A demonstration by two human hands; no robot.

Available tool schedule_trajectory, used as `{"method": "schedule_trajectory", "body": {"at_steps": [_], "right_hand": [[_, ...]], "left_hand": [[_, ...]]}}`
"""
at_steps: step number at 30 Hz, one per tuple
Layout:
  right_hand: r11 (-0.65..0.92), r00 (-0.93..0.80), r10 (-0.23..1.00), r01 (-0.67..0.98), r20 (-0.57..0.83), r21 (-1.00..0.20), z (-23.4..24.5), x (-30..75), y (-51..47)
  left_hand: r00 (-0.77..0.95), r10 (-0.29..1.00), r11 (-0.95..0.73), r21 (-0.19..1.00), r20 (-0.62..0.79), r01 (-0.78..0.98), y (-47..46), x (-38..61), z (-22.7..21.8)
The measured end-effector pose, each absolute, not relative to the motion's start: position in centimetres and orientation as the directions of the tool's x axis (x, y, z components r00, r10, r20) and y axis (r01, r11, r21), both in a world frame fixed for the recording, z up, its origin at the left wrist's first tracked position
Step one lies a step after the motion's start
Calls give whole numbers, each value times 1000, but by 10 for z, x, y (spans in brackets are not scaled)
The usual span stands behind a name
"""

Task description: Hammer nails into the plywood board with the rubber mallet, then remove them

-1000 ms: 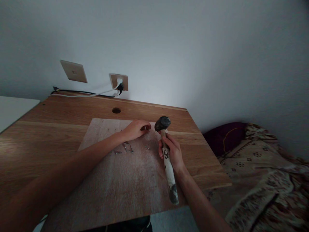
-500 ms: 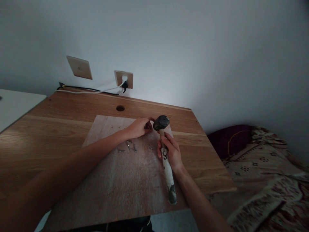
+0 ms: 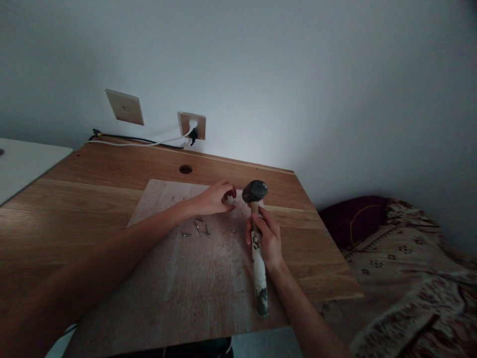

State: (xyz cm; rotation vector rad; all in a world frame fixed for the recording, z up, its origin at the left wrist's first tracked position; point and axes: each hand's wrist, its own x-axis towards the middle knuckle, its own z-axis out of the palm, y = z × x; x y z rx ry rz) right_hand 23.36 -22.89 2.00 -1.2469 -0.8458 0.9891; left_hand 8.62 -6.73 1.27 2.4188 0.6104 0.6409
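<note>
My right hand is wrapped round the upper handle of a hammer. Its dark, worn head points up and away, and the pale handle with dark patches runs down toward me. Over the far part of a thin wooden board, my left hand has its fingers curled, with a gap between thumb and forefinger. I make out nothing held there. Several loose nails lie on the board below the left hand. One more nail lies nearer the hammer.
The board rests on a wooden desk with a round cable hole. Cables run along the wall to a socket. A white surface stands at left; a patterned blanket lies at right.
My left thumb and forefinger have spread apart. The hammer and my right hand have shifted slightly right, away from the left hand. The nails stay put.
</note>
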Motion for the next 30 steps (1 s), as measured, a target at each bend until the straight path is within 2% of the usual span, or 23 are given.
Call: {"method": "schedule_trajectory", "body": {"at_steps": [2,5,7,9,12,15,18,20,25,30], "right_hand": [[71,415,910,-156,-1,-985,20,235,-229],[73,473,881,-142,-3,-987,19,237,-229],[66,494,870,-110,3,-992,18,238,-228],[65,500,866,-90,11,-994,16,239,-227],[60,503,864,-82,10,-995,15,240,-227],[51,510,860,-84,1,-995,17,239,-226],[51,507,862,-102,-8,-993,19,238,-226],[50,504,864,-113,-14,-992,20,237,-227],[50,507,862,-98,-7,-994,19,237,-227],[50,504,864,-100,-7,-994,19,237,-227]], "left_hand": [[852,417,-840,493,317,227,-80,81,25],[957,180,-949,295,226,109,-105,80,34],[973,111,-976,209,203,68,-119,83,32],[973,94,-982,182,212,55,-127,85,28],[969,99,-971,236,228,44,-117,83,28],[955,157,-916,398,250,47,-89,76,33],[887,350,-806,580,300,121,-60,67,29],[845,451,-735,656,289,168,-47,62,21],[834,492,-686,701,250,195,-42,58,5],[800,506,-711,681,323,175,-46,61,1]]}}
